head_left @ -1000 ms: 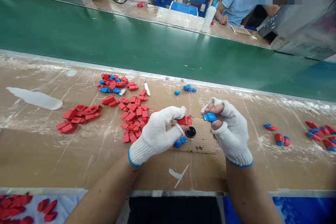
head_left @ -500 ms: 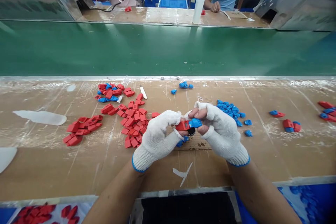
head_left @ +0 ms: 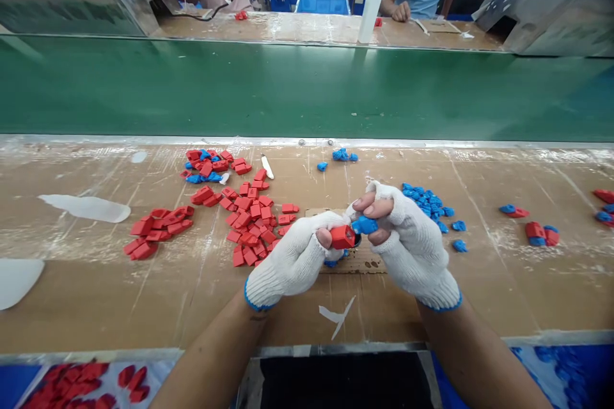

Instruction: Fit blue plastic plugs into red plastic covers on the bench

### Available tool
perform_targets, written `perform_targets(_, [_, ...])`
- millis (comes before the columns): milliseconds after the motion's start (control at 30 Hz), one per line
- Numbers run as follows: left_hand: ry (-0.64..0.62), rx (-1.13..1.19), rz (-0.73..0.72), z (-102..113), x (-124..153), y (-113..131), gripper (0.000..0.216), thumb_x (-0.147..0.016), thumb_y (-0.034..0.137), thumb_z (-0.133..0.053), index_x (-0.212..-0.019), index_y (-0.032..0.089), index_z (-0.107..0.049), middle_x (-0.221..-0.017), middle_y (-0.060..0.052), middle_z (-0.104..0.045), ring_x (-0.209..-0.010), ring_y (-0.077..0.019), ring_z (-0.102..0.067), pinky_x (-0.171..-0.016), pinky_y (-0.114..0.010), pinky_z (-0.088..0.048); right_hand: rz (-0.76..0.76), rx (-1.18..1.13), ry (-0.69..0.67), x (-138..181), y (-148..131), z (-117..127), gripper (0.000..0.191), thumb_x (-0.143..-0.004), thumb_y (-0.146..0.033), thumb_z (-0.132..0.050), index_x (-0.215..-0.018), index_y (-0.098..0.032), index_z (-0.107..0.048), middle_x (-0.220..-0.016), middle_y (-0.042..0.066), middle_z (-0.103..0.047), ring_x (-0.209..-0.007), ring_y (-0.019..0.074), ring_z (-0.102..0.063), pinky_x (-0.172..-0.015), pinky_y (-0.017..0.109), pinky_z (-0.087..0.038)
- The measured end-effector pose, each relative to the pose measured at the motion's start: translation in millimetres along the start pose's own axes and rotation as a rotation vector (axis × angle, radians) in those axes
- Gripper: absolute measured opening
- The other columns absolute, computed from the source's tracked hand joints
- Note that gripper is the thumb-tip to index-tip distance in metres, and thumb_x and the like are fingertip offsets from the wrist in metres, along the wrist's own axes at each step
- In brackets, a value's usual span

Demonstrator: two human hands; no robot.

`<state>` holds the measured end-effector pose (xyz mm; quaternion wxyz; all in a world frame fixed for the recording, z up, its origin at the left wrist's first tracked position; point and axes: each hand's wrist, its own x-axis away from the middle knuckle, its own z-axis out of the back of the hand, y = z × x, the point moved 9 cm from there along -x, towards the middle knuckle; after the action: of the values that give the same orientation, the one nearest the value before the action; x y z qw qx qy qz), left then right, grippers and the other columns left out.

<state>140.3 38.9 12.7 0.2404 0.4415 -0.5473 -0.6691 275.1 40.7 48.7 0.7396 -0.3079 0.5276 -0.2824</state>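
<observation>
In a white fingerless glove, my left hand pinches a red plastic piece over the middle of the table. My right hand, gloved the same way, grips a small blue plastic piece between thumb and fingers. The blue piece sits right at the red piece's right end; whether they are joined I cannot tell. Behind and below the hands, a dark round object and a few blue pieces on a cardboard sheet are partly hidden. Left of my hands spreads a heap of red pieces; blue pieces lie to the right.
Red-and-blue pieces lie on the right of the brown table. More red pieces and white scraps lie left. A green belt runs beyond; past it stand a white bottle and two people.
The red piece has been turned, so its slotted face no longer shows. The blue piece is now tilted differently at its end. The whole view has shifted slightly.
</observation>
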Motion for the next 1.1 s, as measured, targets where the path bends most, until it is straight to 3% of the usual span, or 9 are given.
perform_targets(267, [-0.025, -0.015, -0.011, 2, 1, -2, 0.053, -0.114, 0.059, -0.033, -0.083, 0.019, -0.048, -0.080, -0.002, -0.050, -0.072, -0.0150, -0.042, -0.068, -0.032, -0.036, 0.041, 0.028, -0.078, -5, -8, -6, 0.011, -0.106, -0.019, -0.062, -0.112, -0.026, -0.068, -0.113, 0.007, -0.072, -0.106, 0.0230, -0.072, -0.094, 0.040, -0.062])
perform_targets(367, [-0.032, 0.002, 0.020, 0, 1, -4, 0.053, -0.114, 0.061, -0.033, -0.085, 0.019, -0.050, -0.077, -0.001, -0.048, -0.068, -0.0145, -0.040, -0.064, -0.031, -0.035, 0.106, 0.130, -0.123, -10, -16, -11, 0.012, -0.104, -0.014, -0.061, -0.105, -0.025, -0.066, -0.103, 0.006, -0.072, -0.095, 0.0219, -0.072, -0.081, 0.036, -0.063])
perform_targets(467, [0.009, 0.027, 0.064, 0, 1, -7, 0.053, -0.113, 0.061, -0.033, -0.085, 0.020, -0.050, -0.074, 0.001, -0.046, -0.064, -0.0135, -0.037, -0.060, -0.030, -0.033, 0.136, 0.246, -0.162, -12, -19, -15, 0.014, -0.103, -0.011, -0.060, -0.100, -0.024, -0.066, -0.093, 0.005, -0.071, -0.084, 0.0216, -0.071, -0.071, 0.035, -0.060])
perform_targets(600, [0.102, 0.086, 0.192, 0, 4, -20, 0.058, -0.113, 0.064, -0.031, -0.082, 0.020, -0.049, -0.075, 0.000, -0.045, -0.066, -0.0138, -0.039, -0.063, -0.031, -0.033, 0.133, 0.340, -0.104, -13, -15, -10, 0.010, -0.104, -0.015, -0.062, -0.103, -0.023, -0.067, -0.097, 0.006, -0.072, -0.087, 0.0229, -0.071, -0.074, 0.037, -0.062])
perform_targets(700, [0.060, 0.139, 0.250, -6, 7, -23, 0.063, -0.109, 0.074, -0.028, -0.091, 0.019, -0.053, -0.078, 0.000, -0.046, -0.069, -0.0152, -0.040, -0.066, -0.033, -0.035, 0.161, 0.367, -0.063, -13, -18, -6, 0.009, -0.103, -0.014, -0.064, -0.101, -0.023, -0.067, -0.092, 0.005, -0.071, -0.084, 0.0213, -0.070, -0.071, 0.034, -0.062])
perform_targets(800, [0.006, 0.073, 0.240, -7, 8, -14, 0.054, -0.109, 0.070, -0.038, -0.097, 0.019, -0.054, -0.082, 0.000, -0.047, -0.070, -0.0148, -0.038, -0.066, -0.033, -0.034, 0.193, 0.329, -0.075, -14, -24, -6, 0.017, -0.099, -0.007, -0.065, -0.095, -0.024, -0.066, -0.081, 0.001, -0.069, -0.075, 0.0182, -0.068, -0.065, 0.030, -0.059])
perform_targets(1100, [-0.071, 0.031, 0.267, -8, 13, -6, 0.060, -0.108, 0.074, -0.037, -0.090, 0.019, -0.052, -0.082, -0.001, -0.047, -0.071, -0.0150, -0.040, -0.067, -0.032, -0.034, 0.125, 0.201, -0.089, -12, -31, -8, 0.023, -0.089, -0.003, -0.070, -0.084, -0.025, -0.070, -0.073, 0.000, -0.068, -0.067, 0.0183, -0.070, -0.053, 0.028, -0.056])
